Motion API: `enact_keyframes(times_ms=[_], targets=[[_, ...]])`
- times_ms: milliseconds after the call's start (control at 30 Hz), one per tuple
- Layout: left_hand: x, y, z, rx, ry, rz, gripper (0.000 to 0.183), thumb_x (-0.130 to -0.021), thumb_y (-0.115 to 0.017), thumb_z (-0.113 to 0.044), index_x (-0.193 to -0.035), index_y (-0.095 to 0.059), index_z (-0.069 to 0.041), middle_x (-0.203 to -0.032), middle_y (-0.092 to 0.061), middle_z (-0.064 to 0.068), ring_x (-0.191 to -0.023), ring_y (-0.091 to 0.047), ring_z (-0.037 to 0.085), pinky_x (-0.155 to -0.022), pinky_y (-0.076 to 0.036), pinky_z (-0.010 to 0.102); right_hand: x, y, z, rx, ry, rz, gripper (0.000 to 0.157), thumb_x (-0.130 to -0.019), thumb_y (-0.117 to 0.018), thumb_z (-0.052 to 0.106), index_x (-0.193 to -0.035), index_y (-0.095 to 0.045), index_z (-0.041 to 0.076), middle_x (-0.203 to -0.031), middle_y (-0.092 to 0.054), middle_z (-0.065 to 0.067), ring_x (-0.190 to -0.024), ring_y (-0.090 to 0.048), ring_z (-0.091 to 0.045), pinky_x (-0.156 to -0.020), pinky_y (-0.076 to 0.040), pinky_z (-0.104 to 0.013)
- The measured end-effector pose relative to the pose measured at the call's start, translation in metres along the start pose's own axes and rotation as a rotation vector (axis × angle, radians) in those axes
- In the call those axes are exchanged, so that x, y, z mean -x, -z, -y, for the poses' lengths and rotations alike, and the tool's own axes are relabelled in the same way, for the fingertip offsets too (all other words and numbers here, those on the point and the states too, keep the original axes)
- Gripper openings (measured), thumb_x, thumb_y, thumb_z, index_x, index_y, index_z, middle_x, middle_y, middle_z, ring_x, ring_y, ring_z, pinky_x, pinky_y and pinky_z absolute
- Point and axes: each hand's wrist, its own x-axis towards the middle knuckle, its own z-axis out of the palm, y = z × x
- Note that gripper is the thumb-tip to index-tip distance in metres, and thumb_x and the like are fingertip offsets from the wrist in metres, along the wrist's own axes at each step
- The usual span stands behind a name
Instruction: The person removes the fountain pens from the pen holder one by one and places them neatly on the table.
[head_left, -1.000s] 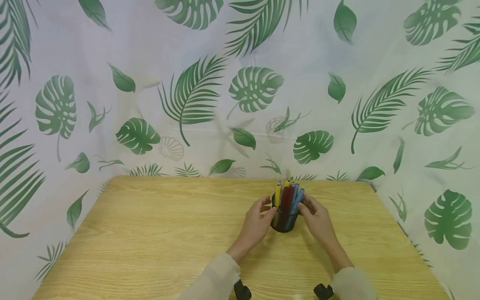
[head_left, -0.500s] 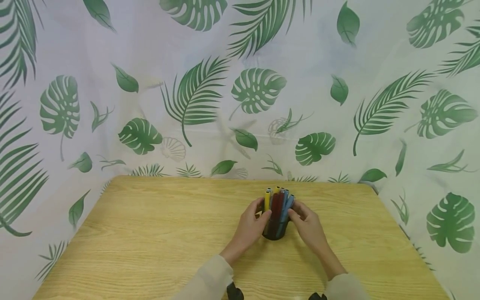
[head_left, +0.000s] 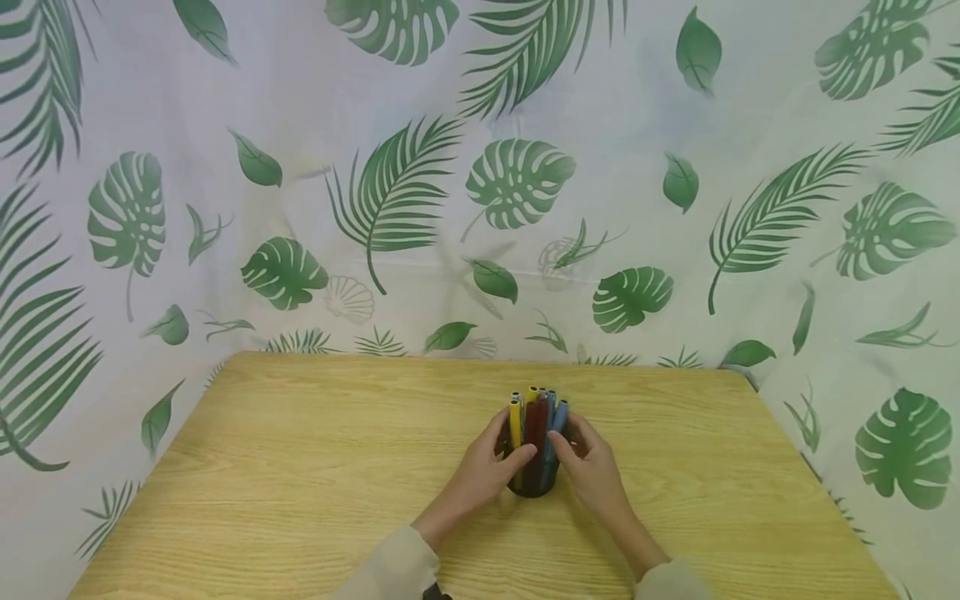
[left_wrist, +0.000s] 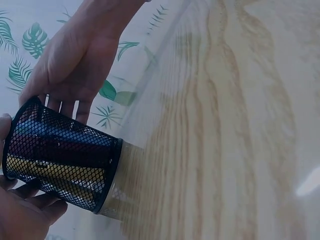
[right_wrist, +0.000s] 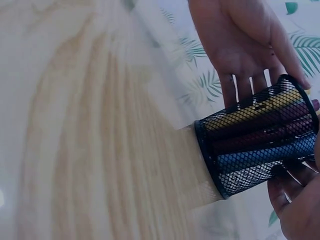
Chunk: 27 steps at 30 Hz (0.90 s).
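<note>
A black mesh pen holder (head_left: 531,487) stands upright, its base right at the wooden tabletop, filled with several pens. A yellow pen (head_left: 515,425), dark red pens (head_left: 536,425) and blue pens (head_left: 561,417) rise above its rim. My left hand (head_left: 486,462) grips the holder from the left, thumb across the front. From the opposite side my right hand (head_left: 596,475) holds it, thumb near the blue pens. In the left wrist view, fingers curve around the mesh holder (left_wrist: 62,152) from both sides. The right wrist view shows the holder (right_wrist: 260,137) between both palms.
The light wood table (head_left: 300,467) spreads out on both sides of the hands. Behind it hangs a white cloth (head_left: 420,308) printed with green leaves, which also runs along the left and right sides.
Both hands have brought the pen holder leftward and nearer to me across the table. My grip on it looks the same, and the head view has shifted slightly.
</note>
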Motion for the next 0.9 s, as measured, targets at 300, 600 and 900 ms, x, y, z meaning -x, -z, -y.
enact_keyframes(times_ms=[300, 600, 900], targets=[[0.012, 0.011, 0.000, 0.034, 0.009, 0.033, 0.069, -0.109, -0.056, -0.029, -0.165, -0.021, -0.012, -0.163, -0.035, 0.016, -0.146, -0.039, 0.039, -0.114, -0.039, 0.055, 0.004, -0.017, -0.001, -0.061, 0.075, -0.030, 0.036, -0.104, -0.064, 0.011, -0.139, -0.059, 0.001, -0.121, -0.069, -0.018, -0.102, -0.066, -0.016, -0.083, -0.058, -0.026], [0.020, 0.029, -0.003, 0.029, 0.000, 0.006, 0.069, -0.110, -0.054, -0.025, -0.164, -0.019, -0.002, -0.164, -0.028, 0.024, -0.147, -0.036, 0.042, -0.116, -0.035, 0.056, 0.004, -0.038, 0.008, -0.067, 0.056, -0.036, 0.040, -0.102, -0.067, 0.014, -0.142, -0.060, 0.009, -0.123, -0.069, -0.012, -0.107, -0.065, -0.020, -0.085, -0.057, -0.028], [0.037, 0.051, -0.003, 0.021, 0.063, 0.009, 0.071, -0.109, -0.055, -0.030, -0.165, -0.018, -0.006, -0.166, -0.027, 0.021, -0.151, -0.030, 0.038, -0.118, -0.031, 0.054, 0.010, -0.062, 0.014, -0.079, 0.013, -0.013, 0.037, -0.101, -0.069, 0.022, -0.134, -0.059, 0.007, -0.117, -0.065, -0.013, -0.091, -0.063, -0.021, -0.077, -0.056, -0.026]])
